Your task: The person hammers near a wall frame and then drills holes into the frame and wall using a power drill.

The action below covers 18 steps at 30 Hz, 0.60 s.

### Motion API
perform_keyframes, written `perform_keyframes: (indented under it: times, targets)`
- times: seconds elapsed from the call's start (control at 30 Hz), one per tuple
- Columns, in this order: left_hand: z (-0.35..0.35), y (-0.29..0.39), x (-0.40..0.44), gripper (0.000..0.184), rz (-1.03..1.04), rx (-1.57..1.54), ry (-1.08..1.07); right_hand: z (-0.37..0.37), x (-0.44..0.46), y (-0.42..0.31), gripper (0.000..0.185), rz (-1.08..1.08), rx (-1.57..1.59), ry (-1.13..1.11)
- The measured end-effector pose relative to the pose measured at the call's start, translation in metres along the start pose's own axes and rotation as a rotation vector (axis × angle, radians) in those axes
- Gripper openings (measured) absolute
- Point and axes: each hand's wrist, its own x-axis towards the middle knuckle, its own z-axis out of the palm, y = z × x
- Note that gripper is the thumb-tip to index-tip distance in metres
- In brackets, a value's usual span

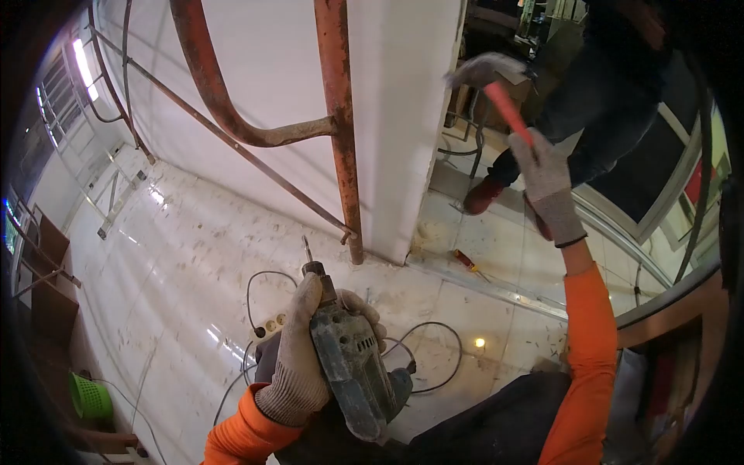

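Note:
My left hand (298, 360), in a grey work glove, is wrapped around the front of a dusty power drill (349, 364). The drill's bit (308, 249) points up and away from me. In my right hand (549, 182), also gloved, a hammer (508, 108) is held up by its red handle. Its metal head is smeared by motion, to the right of the white wall's edge. The hammer and the drill are well apart.
A rusty orange scaffold frame (337, 116) stands against the white wall (395, 101). Another person (597, 101) stands in the doorway. A screwdriver (465, 260) lies by the sill. A socket strip (271, 325), cables (457, 341) and debris are on the tiles. A green basket (91, 397) sits left.

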Motion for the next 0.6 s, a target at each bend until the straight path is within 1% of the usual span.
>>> perform_keyframes:
  times: [0.03, 0.17, 0.2, 0.3, 0.33, 0.43, 0.53, 0.6]
  targets:
    - [0.002, -0.001, -0.001, 0.064, 0.004, 0.006, -0.007, 0.003, -0.001, 0.003, 0.052, -0.085, -0.09, -0.034]
    - [0.006, 0.0, -0.003, 0.065, 0.014, -0.001, 0.002, 0.017, -0.006, 0.01, 0.054, -0.049, -0.321, -0.121]
    - [0.006, -0.002, -0.004, 0.065, 0.008, -0.018, 0.019, 0.013, -0.004, 0.008, 0.057, -0.071, -0.193, -0.101]
    - [0.005, -0.005, -0.008, 0.066, 0.064, 0.002, 0.039, -0.004, 0.004, -0.01, 0.058, 0.08, 0.069, 0.039]
    - [0.004, -0.004, -0.008, 0.066, 0.052, 0.009, 0.03, -0.006, 0.006, -0.011, 0.059, 0.058, 0.075, 0.05]
    - [0.006, -0.001, -0.009, 0.066, 0.025, 0.04, 0.018, 0.0, 0.006, 0.009, 0.061, -0.023, -0.102, -0.014]
    - [0.007, 0.0, -0.006, 0.065, 0.024, 0.046, 0.036, -0.004, 0.005, 0.014, 0.062, 0.032, -0.26, 0.001]
    - [0.004, -0.003, -0.005, 0.065, 0.014, 0.019, 0.044, -0.013, 0.007, 0.0, 0.061, 0.132, -0.097, -0.035]
